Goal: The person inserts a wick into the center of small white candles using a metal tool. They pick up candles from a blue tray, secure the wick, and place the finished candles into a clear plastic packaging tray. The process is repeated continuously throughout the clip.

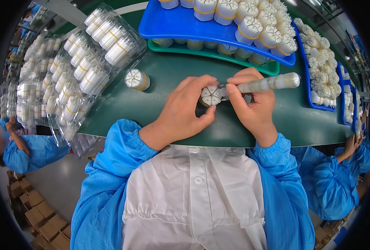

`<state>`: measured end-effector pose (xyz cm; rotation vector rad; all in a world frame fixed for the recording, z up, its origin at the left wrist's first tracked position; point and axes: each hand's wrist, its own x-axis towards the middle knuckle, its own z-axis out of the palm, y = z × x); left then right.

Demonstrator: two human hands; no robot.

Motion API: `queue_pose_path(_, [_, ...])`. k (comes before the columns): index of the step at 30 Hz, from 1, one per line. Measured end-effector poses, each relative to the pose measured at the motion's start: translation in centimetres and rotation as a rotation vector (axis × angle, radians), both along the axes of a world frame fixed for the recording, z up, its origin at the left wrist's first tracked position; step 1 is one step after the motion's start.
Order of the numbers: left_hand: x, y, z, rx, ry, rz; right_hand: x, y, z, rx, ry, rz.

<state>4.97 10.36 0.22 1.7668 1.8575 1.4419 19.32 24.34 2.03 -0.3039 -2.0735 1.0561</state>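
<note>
My left hand [181,113] curls its thumb and fingers round a short bundle of white cylinders [211,96], its segmented end facing up. In my right hand [255,107] is a hand tool [272,83] with a thick pale handle, which looks wrapped in tape. The handle points to the right, and its narrow metal end reaches the right edge of the bundle. Fingers partly cover that end, so its exact shape is hidden. A second bundle [137,79], bound with a yellow band, stands on the green table [164,100] left of my hands.
Beyond my hands, a blue tray [180,29] of bundles sits over a green tray [210,53]. Another blue tray [309,89] of bundles lies to the right. Clear plastic packs [97,68] of banded white cylinders fill the left. Co-workers in blue sleeves [37,152] flank me.
</note>
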Motion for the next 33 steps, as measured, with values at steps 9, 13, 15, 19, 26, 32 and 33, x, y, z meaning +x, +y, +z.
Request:
queue_pose_path(9, [0.06,0.24,0.11,-0.037,0.109,0.093,-0.2,-0.12,-0.25,0.081,0.05,0.002])
queue_pose_path(13, [0.11,-0.04,0.16,-0.012,0.009,0.019,0.05,0.07,-0.02,-0.026,0.057,-0.024])
queue_pose_path(15, [0.15,-0.09,0.17,-0.024,-0.012,-0.01,0.11,-0.08,0.1,-0.015,0.025,-0.006])
queue_pose_path(19, [0.19,0.07,0.53,-0.009,0.016,0.001,-0.02,-0.29,0.09,-0.032,-0.011,-0.003])
queue_pose_path(26, [0.06,-0.17,-0.12,-0.023,0.032,0.054,0.14,-0.24,-0.44,-0.082,0.052,-0.006])
queue_pose_path(32, [0.04,-0.16,0.13,-0.069,-0.026,-0.051,0.11,-0.07,-0.01,-0.091,0.015,0.004])
queue_pose_path(33, [0.11,-0.07,0.3,-0.051,-0.021,-0.043,0.15,-0.01,-0.02,-0.084,0.002,0.005])
